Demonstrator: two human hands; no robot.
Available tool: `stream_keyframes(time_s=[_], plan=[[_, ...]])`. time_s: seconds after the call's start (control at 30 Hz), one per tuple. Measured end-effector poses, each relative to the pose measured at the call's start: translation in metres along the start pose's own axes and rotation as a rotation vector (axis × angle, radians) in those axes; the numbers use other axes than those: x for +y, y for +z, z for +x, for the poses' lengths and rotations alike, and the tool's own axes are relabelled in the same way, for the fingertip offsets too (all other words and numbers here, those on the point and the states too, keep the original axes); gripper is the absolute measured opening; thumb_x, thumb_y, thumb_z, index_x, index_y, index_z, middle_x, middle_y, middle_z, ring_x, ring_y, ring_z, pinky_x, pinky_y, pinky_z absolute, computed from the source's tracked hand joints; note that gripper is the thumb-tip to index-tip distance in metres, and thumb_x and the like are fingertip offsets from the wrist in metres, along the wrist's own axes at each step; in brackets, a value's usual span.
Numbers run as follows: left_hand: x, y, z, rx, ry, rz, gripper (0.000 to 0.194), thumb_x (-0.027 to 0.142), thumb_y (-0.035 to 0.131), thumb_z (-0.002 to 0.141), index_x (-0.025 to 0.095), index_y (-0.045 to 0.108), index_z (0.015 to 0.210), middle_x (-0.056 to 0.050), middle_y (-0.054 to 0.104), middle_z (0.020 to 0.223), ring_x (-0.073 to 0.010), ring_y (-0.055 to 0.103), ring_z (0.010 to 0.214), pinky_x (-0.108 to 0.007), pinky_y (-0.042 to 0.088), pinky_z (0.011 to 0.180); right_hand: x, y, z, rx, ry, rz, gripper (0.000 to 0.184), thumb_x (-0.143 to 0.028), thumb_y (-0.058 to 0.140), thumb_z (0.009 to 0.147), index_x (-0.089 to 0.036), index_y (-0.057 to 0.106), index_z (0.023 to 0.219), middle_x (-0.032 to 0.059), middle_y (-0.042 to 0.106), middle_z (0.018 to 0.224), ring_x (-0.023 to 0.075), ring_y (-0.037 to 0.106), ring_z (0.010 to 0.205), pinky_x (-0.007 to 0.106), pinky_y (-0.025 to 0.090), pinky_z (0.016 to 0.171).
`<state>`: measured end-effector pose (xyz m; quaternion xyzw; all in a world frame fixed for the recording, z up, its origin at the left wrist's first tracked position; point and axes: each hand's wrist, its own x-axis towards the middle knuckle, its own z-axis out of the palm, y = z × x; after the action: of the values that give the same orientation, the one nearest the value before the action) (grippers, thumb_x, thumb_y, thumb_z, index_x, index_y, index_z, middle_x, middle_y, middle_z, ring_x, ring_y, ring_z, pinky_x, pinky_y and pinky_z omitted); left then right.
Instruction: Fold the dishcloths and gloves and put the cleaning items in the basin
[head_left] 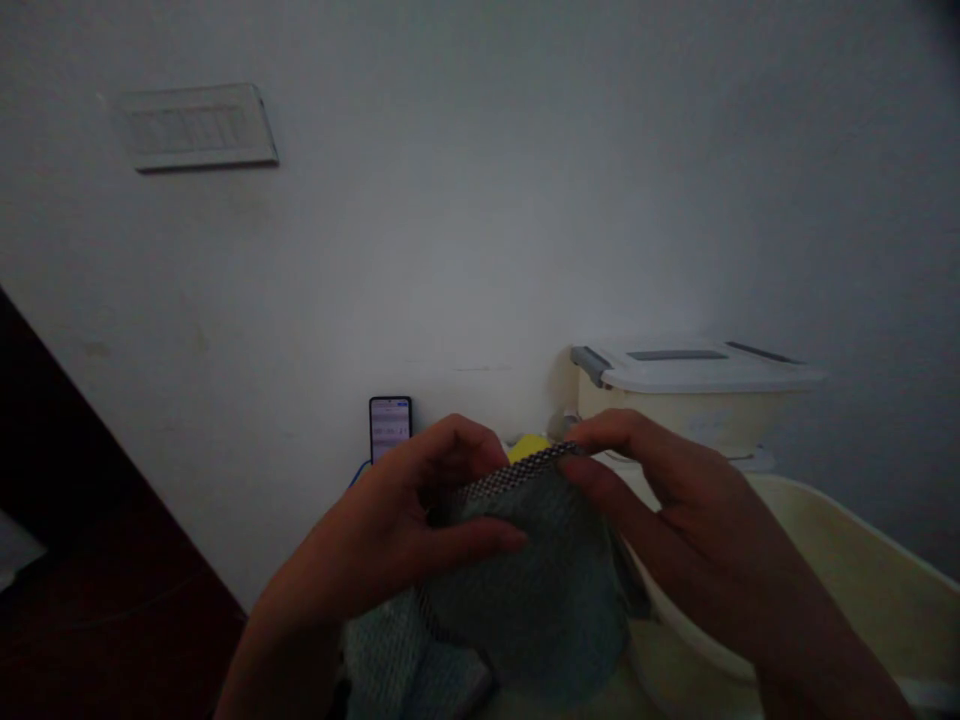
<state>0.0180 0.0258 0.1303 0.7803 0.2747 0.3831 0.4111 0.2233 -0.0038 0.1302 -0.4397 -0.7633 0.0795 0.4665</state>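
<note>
A grey-green cloth (525, 590) with a dark-and-white checked edging hangs between my two hands at the lower middle of the view. My left hand (405, 520) grips its left part, thumb lying across the front and the other fingers behind. At the upper right corner, my right hand (652, 480) pinches the checked edge between thumb and forefinger. More of the knitted-looking fabric (397, 650) hangs or lies below my left hand; whether it is the same piece I cannot tell.
A phone (391, 428) with a lit screen stands against the wall. Behind my right hand are a lidded storage box (697, 400) and an open cream bin (862, 540). Something yellow (529, 446) shows behind the cloth. A switch panel (199, 128) is on the wall.
</note>
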Motion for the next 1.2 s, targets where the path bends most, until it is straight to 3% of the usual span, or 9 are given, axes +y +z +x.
stream_keyframes(time_s=[0.17,0.3,0.57,0.8,1.0,1.1,1.2], plan=[[-0.009,-0.013,0.000,0.099,0.015,0.028,0.024,0.018,0.069,0.074,0.022,0.049,0.087,0.003,0.055,0.077,-0.0102,0.055,0.069,-0.019,0.046,0.058,0.017,-0.014,-0.002,0.075,0.001,0.069,0.013,-0.026,0.055,0.085,-0.029,0.054,0.099,-0.0027,0.061,0.091,0.0135,0.059,0.084,0.024,0.047,0.070],[-0.011,-0.014,0.001,0.196,0.120,0.187,0.017,0.014,0.066,0.074,0.022,0.051,0.078,0.003,0.054,0.076,-0.0106,0.052,0.070,-0.020,0.044,0.060,0.017,-0.014,-0.004,-0.003,-0.027,0.056,0.028,-0.024,0.053,0.086,-0.032,0.049,0.113,-0.0005,0.058,0.105,0.0161,0.058,0.089,0.027,0.049,0.070],[-0.008,-0.015,0.001,0.208,0.157,0.244,0.014,0.013,0.067,0.072,0.021,0.055,0.075,0.000,0.058,0.079,-0.0122,0.054,0.072,-0.021,0.043,0.061,0.010,-0.008,0.003,-0.120,-0.068,0.007,0.006,-0.028,0.056,0.084,-0.026,0.056,0.090,0.0024,0.059,0.102,0.0187,0.056,0.095,0.029,0.046,0.077],[-0.006,-0.021,0.000,0.128,0.192,0.285,0.003,0.017,0.065,0.076,0.019,0.064,0.077,-0.003,0.064,0.082,-0.0142,0.060,0.077,-0.023,0.047,0.068,0.010,-0.015,0.001,-0.096,0.030,-0.059,0.011,-0.036,0.056,0.083,-0.025,0.059,0.085,-0.0011,0.063,0.083,0.0151,0.059,0.075,0.026,0.045,0.063],[-0.009,-0.020,0.000,0.181,0.184,0.243,0.009,0.014,0.069,0.071,0.020,0.066,0.076,-0.003,0.065,0.083,-0.0147,0.060,0.080,-0.023,0.049,0.070,0.009,-0.013,0.000,-0.016,0.018,-0.085,0.005,-0.028,0.060,0.080,-0.025,0.057,0.082,-0.0030,0.062,0.077,0.0136,0.058,0.070,0.025,0.044,0.059],[-0.010,-0.019,-0.001,0.229,0.165,0.190,0.011,0.014,0.069,0.072,0.022,0.065,0.079,-0.002,0.065,0.082,-0.0139,0.059,0.078,-0.022,0.048,0.067,0.011,-0.010,-0.001,0.073,0.030,-0.022,0.013,-0.027,0.066,0.075,-0.025,0.055,0.082,-0.0031,0.061,0.079,0.0138,0.058,0.072,0.025,0.045,0.061],[-0.010,-0.015,0.001,0.298,0.161,0.086,0.014,0.014,0.067,0.074,0.023,0.064,0.083,0.001,0.063,0.077,-0.0115,0.059,0.071,-0.019,0.047,0.061,0.011,-0.005,0.000,0.176,0.080,0.180,0.028,-0.030,0.068,0.074,-0.026,0.054,0.097,-0.0024,0.061,0.083,0.0139,0.059,0.074,0.025,0.048,0.063]])
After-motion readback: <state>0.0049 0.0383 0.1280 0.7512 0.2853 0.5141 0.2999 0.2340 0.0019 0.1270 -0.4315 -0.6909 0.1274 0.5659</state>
